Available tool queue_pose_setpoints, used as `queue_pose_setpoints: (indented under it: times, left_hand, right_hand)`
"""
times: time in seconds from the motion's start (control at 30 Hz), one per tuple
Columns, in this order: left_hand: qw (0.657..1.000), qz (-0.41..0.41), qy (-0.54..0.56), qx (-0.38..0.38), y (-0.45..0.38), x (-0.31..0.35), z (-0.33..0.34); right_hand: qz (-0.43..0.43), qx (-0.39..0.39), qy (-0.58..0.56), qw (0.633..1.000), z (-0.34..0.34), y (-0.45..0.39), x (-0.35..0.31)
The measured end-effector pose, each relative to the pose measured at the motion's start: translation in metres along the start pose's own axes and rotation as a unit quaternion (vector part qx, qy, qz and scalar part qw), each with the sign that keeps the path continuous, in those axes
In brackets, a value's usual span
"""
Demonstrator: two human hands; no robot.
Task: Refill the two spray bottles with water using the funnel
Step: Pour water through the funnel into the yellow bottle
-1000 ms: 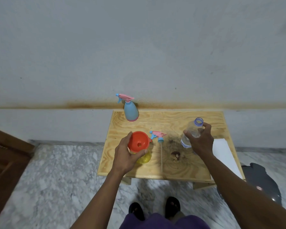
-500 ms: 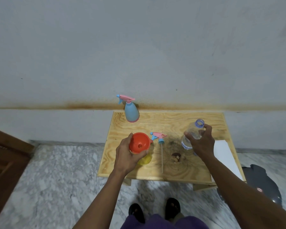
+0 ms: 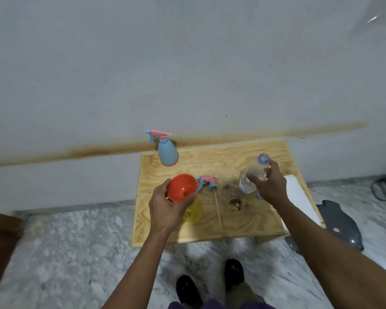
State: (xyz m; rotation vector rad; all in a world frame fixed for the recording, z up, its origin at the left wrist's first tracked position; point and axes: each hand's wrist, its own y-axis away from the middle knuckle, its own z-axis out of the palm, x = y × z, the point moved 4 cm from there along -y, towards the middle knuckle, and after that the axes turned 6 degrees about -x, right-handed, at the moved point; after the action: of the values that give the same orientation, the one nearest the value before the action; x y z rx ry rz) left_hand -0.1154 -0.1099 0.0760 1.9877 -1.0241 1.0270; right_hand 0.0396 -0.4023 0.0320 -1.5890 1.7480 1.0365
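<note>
Left hand (image 3: pixel 167 206) grips the red funnel (image 3: pixel 181 188) by its rim, fingers curled round the bowl, and holds it tilted above the yellow spray bottle (image 3: pixel 193 211), which stands uncapped on the tabletop (image 3: pixel 250 221). Right hand (image 3: pixel 269 186) wraps round a clear water bottle (image 3: pixel 253 176), cap off, mouth up and leaning away from the person, with some water showing low in it.

Whether the funnel's spout sits in the yellow bottle's neck is hard to tell, since the hand and the bowl cover the opening. If it is not seated and the pour begins, water would run down the outside and spread over the wood. A tilted funnel would also spill over its low edge if the water comes fast.

That yellow bottle looks light and near empty (nothing but the funnel hand steadies it), so a knock from the spout could tip it.

Its pink and blue sprayer head (image 3: pixel 206 181) lies just beside the funnel, with the long tube (image 3: pixel 217 208) stretched toward the person. A careless sweep of either hand could roll it off the near edge.

Farther back, the blue spray bottle (image 3: pixel 168 152) stands near the far edge, head on, well apart from both hands. It is not yet opened, so half the job remains.
</note>
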Motion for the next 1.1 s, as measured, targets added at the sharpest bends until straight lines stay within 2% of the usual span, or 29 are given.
queue_pose_setpoints:
  times: [0.17, 0.3, 0.5, 0.6, 0.73, 0.9, 1.1]
  left_hand:
    - [1.000, 0.001, 0.005, 0.007, -0.011, 0.015, -0.009]
    - [0.998, 0.005, 0.055, 0.022, -0.021, 0.048, -0.003]
    - [0.998, -0.022, 0.042, -0.029, -0.046, 0.081, 0.061]
    - [0.994, -0.080, 0.012, -0.071, -0.054, 0.076, 0.108]
    - [0.983, -0.165, 0.001, -0.085, -0.058, 0.055, 0.160]
    - [0.972, -0.211, -0.006, -0.106, -0.067, 0.035, 0.206]
    - [0.971, -0.209, -0.055, -0.106, -0.081, 0.008, 0.236]
  right_hand:
    - [0.011, -0.003, 0.016, 1.000, 0.000, 0.004, 0.000]
    - [0.002, 0.006, 0.030, 1.000, -0.003, 0.002, 0.005]
    - [-0.051, -0.008, 0.023, 0.998, -0.015, -0.012, 0.005]
    - [-0.055, -0.017, 0.018, 0.998, -0.027, -0.024, 0.012]
    - [-0.059, -0.020, 0.003, 0.998, -0.036, -0.035, 0.020]
    - [-0.055, -0.025, -0.016, 0.998, -0.037, -0.038, 0.030]
    - [-0.063, -0.031, -0.033, 0.997, -0.038, -0.037, 0.032]
